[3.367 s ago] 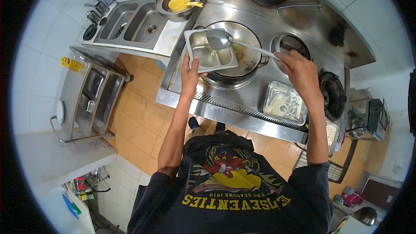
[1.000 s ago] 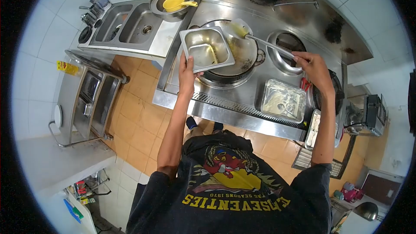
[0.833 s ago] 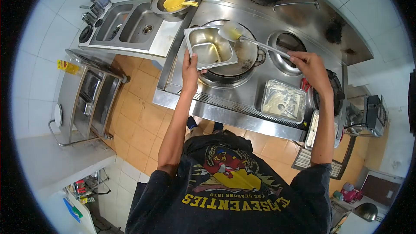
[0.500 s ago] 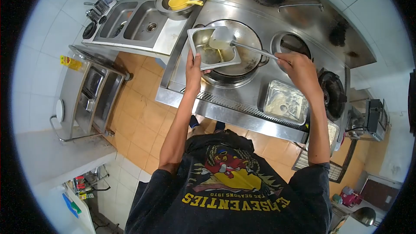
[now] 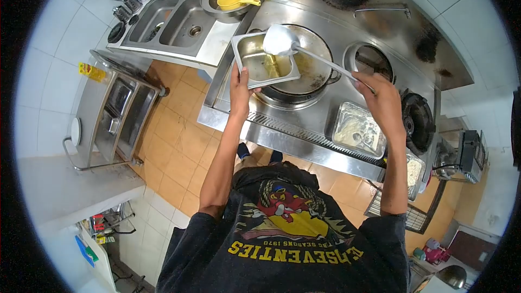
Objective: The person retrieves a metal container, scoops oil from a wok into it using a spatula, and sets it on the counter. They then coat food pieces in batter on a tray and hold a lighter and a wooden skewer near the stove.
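Note:
In the head view my left hand (image 5: 240,93) grips the near side of a rectangular steel pan (image 5: 251,54), held tilted over the left part of a wok (image 5: 316,49). A yellowish patch, perhaps oil, shows on the pan's bottom. My right hand (image 5: 378,100) is closed around the handle end of a long wok spatula (image 5: 281,40). Its broad, shiny blade is above the pan's far right corner; whether they touch I cannot tell. The wok sits on the stove, with brownish-yellow residue inside.
A steel tray with pale, floury batter (image 5: 356,130) rests right of the wok. A round pot opening (image 5: 370,59) and a black burner (image 5: 417,122) lie farther right. Left are a double sink (image 5: 190,30), a basin with a yellow dipper (image 5: 232,0), and a steel trolley (image 5: 116,114).
The spatula blade has risen and turned from inside the pan to above its far right corner, and shines brighter. The pan stays almost in place. The view has shifted slightly.

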The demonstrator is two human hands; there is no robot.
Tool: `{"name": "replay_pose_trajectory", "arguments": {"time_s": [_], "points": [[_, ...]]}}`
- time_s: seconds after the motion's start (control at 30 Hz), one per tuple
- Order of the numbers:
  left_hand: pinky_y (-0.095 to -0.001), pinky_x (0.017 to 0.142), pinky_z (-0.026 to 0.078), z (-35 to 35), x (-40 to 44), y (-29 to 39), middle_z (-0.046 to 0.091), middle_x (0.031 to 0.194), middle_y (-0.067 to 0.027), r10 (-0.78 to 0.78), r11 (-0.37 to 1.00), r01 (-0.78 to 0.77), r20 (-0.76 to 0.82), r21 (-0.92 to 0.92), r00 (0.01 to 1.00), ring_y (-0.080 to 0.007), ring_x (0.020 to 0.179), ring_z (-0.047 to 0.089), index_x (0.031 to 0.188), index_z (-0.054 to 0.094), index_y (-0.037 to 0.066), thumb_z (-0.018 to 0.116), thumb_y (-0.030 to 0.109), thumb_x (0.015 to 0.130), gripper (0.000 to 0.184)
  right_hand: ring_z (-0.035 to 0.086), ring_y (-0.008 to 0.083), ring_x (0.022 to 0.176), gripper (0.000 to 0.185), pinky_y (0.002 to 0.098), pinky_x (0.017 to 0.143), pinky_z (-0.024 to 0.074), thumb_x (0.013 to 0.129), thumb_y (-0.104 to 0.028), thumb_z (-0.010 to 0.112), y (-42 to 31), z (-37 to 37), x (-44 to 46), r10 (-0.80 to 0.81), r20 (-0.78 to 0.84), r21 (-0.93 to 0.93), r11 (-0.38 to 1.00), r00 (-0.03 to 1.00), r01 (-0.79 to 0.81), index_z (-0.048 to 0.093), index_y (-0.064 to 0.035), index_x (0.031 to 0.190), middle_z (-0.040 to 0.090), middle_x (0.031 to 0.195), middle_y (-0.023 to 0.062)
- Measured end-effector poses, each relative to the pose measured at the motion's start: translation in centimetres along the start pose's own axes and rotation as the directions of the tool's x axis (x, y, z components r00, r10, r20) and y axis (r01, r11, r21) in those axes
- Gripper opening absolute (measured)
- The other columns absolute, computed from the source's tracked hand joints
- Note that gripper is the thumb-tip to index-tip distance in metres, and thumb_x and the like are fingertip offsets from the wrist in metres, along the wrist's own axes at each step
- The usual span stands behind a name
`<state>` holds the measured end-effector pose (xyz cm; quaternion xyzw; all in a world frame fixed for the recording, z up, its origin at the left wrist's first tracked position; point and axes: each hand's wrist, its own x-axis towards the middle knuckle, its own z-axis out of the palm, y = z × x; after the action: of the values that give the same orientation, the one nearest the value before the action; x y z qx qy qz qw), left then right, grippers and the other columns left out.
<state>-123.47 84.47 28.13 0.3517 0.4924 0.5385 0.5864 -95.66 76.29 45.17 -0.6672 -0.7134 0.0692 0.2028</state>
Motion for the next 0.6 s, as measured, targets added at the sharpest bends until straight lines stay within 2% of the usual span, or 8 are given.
{"name": "replay_pose_trajectory", "arguments": {"time_s": [0.03,0.13,0.23,0.33,0.47,0.5,0.53,0.6], "points": [[-0.0279,0.062,0.051,-0.1,0.0,0.0,0.052,0.119,-0.0088,0.002,1.0,-0.002,-0.007,0.0,1.0,-0.0171,0.092,0.059,0.142,0.025,0.013,0.043,0.031,0.096,0.053,0.06,0.0292,0.071,0.021,0.0378,0.062,0.0454,0.084,-0.015,0.059,0.7,-0.1,-0.1,0.036,0.018,0.059,0.998,0.999,-0.037,0.067,-0.0085,0.103,0.061,0.081,0.0154],[-0.0277,0.063,0.05,-0.1,0.0,0.3,0.051,0.121,-0.0088,-0.003,1.0,0.002,-0.015,-0.027,1.0,-0.0172,0.092,0.058,0.142,0.025,0.013,0.043,0.032,0.096,0.054,0.062,0.025,0.071,0.022,0.0341,0.063,0.0451,0.085,-0.017,0.06,3.7,1.2,-0.7,0.07,-0.074,0.306,0.951,0.995,-0.044,0.067,-0.0056,0.103,0.065,0.086,0.0168],[-0.0276,0.063,0.05,-0.6,-0.1,0.4,0.05,0.122,-0.0088,0.006,1.0,-0.006,-0.008,-0.022,1.0,-0.017,0.092,0.058,0.143,0.025,0.013,0.043,0.033,0.096,0.054,0.063,0.0232,0.072,0.025,0.0325,0.067,0.0455,0.084,-0.018,0.061,4.3,0.6,-1.1,0.264,0.039,0.324,0.909,0.964,-0.262,0.066,-0.005,0.105,0.066,0.087,0.017],[-0.0279,0.065,0.05,-0.7,-0.3,0.7,0.05,0.122,-0.0085,0.025,1.0,-0.025,-0.035,0.0,0.999,-0.0167,0.093,0.058,0.142,0.025,0.014,0.043,0.033,0.096,0.054,0.063,0.0286,0.072,0.026,0.0339,0.069,0.0467,0.084,-0.02,0.061,5.8,1.1,-1.1,0.222,0.011,0.266,0.939,0.975,-0.217,0.066,-0.0053,0.104,0.066,0.083,0.0179],[-0.0295,0.069,0.049,-0.9,-1.4,1.6,0.049,0.123,-0.0077,0.001,1.0,-0.002,-0.051,-0.029,0.999,-0.0169,0.096,0.057,0.141,0.028,0.013,0.043,0.033,0.096,0.052,0.063,0.0336,0.078,0.022,0.0382,0.071,0.0486,0.083,-0.02,0.06,8.3,4.3,-0.7,0.202,0.038,0.013,0.979,0.979,-0.202,0.068,-0.0072,0.098,0.065,0.084,0.0196],[-0.027,0.069,0.046,-1.2,-1.3,1.4,0.052,0.119,-0.0035,-0.009,0.998,0.007,-0.034,-0.067,0.999,-0.0115,0.091,0.055,0.139,0.03,0.014,0.046,0.032,0.095,0.05,0.063,0.0346,0.08,0.02,0.0399,0.072,0.0487,0.083,-0.02,0.06,8.7,5.4,-0.7,0.182,0.031,-0.062,0.982,0.983,-0.18,0.069,-0.0078,0.096,0.065,0.084,0.02],[-0.0271,0.069,0.046,-1.4,-1.5,1.4,0.051,0.12,-0.0037,-0.009,0.997,0.006,-0.045,-0.073,0.999,-0.0116,0.091,0.056,0.14,0.029,0.014,0.046,0.032,0.095,0.051,0.063,0.0355,0.081,0.019,0.0415,0.072,0.0488,0.083,-0.02,0.059,9.1,6.3,-0.6,0.162,0.027,-0.137,0.978,0.986,-0.157,0.069,-0.0084,0.095,0.065,0.084,0.0204],[-0.0273,0.069,0.046,-1.7,-2.0,1.5,0.05,0.122,-0.0041,-0.008,0.996,0.002,-0.066,-0.086,0.998,-0.0119,0.09,0.056,0.141,0.027,0.014,0.046,0.032,0.095,0.053,0.063,0.0363,0.081,0.017,0.0455,0.073,0.0486,0.082,-0.019,0.058,9.5,7.5,-0.1,0.188,0.088,-0.146,0.974,0.978,-0.174,0.069,-0.0094,0.089,0.065,0.083,0.0198]]}}
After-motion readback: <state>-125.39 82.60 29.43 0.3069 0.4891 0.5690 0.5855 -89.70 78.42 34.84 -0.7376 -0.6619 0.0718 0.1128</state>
